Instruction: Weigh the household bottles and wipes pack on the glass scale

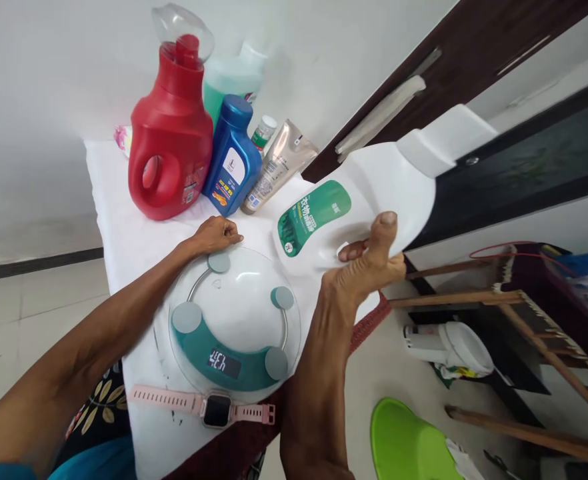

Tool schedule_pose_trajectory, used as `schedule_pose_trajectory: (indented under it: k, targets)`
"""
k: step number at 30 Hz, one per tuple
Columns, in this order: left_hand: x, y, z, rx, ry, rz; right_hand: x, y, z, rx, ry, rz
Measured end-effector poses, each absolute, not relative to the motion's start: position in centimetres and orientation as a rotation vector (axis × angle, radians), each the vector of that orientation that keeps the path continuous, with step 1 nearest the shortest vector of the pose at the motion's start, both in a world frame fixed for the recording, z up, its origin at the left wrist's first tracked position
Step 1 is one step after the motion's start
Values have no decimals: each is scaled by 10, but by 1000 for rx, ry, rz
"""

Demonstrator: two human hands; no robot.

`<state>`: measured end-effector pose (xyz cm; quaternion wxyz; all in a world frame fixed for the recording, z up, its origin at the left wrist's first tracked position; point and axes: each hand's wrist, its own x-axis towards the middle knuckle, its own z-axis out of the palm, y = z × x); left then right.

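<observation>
My right hand (374, 263) is wrapped round the handle of a white detergent bottle (379, 180) with a green label and a white cap, tilted at the right of the table. My left hand (217, 233) rests closed on the white cloth with nothing visible in it, just beyond the far rim of a round glass bathroom scale (234, 303). The scale has a green band, grey foot pads and a lit display whose digits I cannot read surely. In front of it lies a pink-strapped smartwatch (217, 409).
Along the wall stand a red jug (171, 140), a blue bottle (231, 160), a teal-liquid jug (231, 77), a small white-capped bottle (264, 131) and a beige tube (280, 163). On the floor to the right are a green basin (407, 443), a white bucket (467, 348) and a wooden frame (539, 340).
</observation>
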<state>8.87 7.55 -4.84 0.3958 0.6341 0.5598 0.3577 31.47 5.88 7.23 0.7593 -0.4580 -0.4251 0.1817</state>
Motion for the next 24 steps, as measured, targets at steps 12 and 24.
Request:
schedule_pose_trajectory:
  k: [12,24]
  targets:
    - [87,73,-45,1657,1408,894,289,170,34,-1139,-828,458]
    - [87,74,-47,1621,1388,901,273,198,34,-1201,-996,574]
